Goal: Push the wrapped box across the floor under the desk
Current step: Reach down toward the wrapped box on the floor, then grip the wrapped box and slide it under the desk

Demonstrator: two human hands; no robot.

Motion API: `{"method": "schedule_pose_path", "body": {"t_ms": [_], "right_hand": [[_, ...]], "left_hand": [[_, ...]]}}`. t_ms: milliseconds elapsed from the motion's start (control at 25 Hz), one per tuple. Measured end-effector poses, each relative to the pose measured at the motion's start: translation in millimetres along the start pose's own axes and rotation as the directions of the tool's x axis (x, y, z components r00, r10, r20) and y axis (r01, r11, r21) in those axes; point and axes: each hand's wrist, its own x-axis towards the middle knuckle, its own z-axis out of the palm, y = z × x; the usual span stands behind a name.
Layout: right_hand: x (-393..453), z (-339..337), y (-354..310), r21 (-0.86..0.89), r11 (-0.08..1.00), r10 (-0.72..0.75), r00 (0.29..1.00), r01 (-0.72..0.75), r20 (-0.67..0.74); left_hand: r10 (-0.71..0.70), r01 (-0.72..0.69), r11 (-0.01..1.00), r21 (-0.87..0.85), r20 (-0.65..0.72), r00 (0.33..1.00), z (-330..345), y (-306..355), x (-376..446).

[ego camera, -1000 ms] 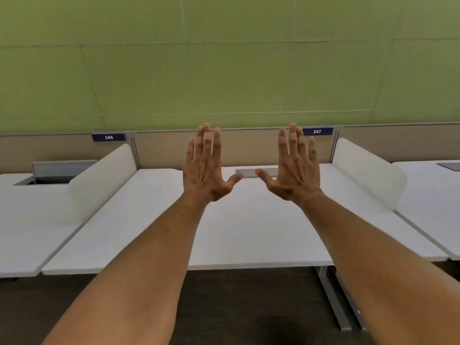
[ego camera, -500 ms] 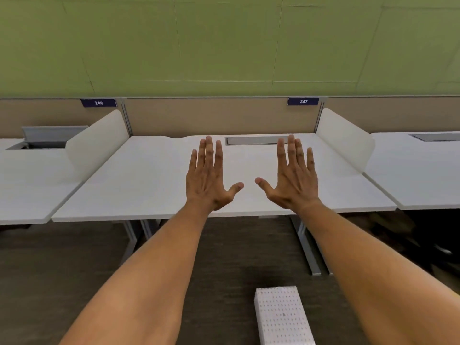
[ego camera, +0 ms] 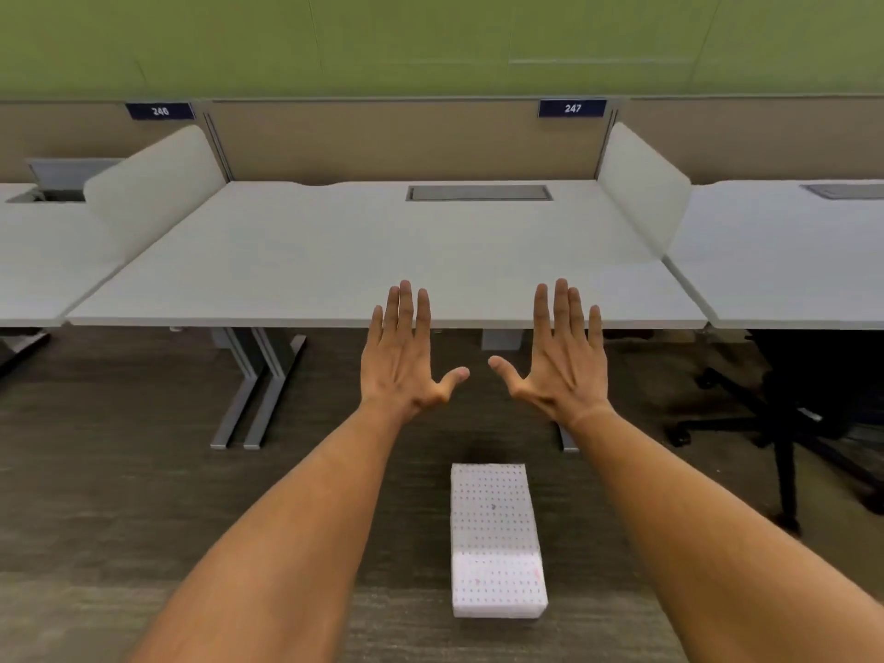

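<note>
A wrapped box (ego camera: 495, 535) in white paper with small dots lies on the dark carpet, lengthwise toward a white desk (ego camera: 335, 260). It sits in front of the desk's front edge, between my forearms. My left hand (ego camera: 404, 358) and my right hand (ego camera: 557, 358) are stretched out in the air above and beyond the box, palms down, fingers spread. Neither hand touches the box or anything else.
Grey desk legs (ego camera: 258, 390) stand left of the box's path and another leg (ego camera: 567, 440) shows by my right wrist. A black office chair base (ego camera: 784, 423) sits at the right. Neighbouring white desks (ego camera: 789, 260) flank both sides, with white dividers (ego camera: 641, 184).
The view has tilted down: the desk rose in the frame and the wrapped box on the floor came fully into view. Both hands stay open and spread, now lower over the desk edge.
</note>
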Motion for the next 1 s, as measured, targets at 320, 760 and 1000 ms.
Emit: {"method": "schedule_pose_path", "body": {"t_ms": [320, 760, 1000], "right_hand": [[-70, 82, 69, 0.055, 0.998, -0.001, 0.988, -0.008, 0.154], [-124, 249, 63, 0.048, 0.997, 0.036, 0.881, -0.066, 0.472], [-159, 363, 56, 0.054, 0.995, 0.040, 0.832, -0.083, 0.554]], "left_hand": [[-0.020, 0.022, 1.000, -0.007, 0.198, 0.980, 75, 79, -63], [-0.030, 0.075, 0.994, -0.074, 0.483, 0.875, 244, 86, -122], [-0.037, 0.129, 0.985, -0.115, 0.590, 0.806, 354, 96, -156]]}}
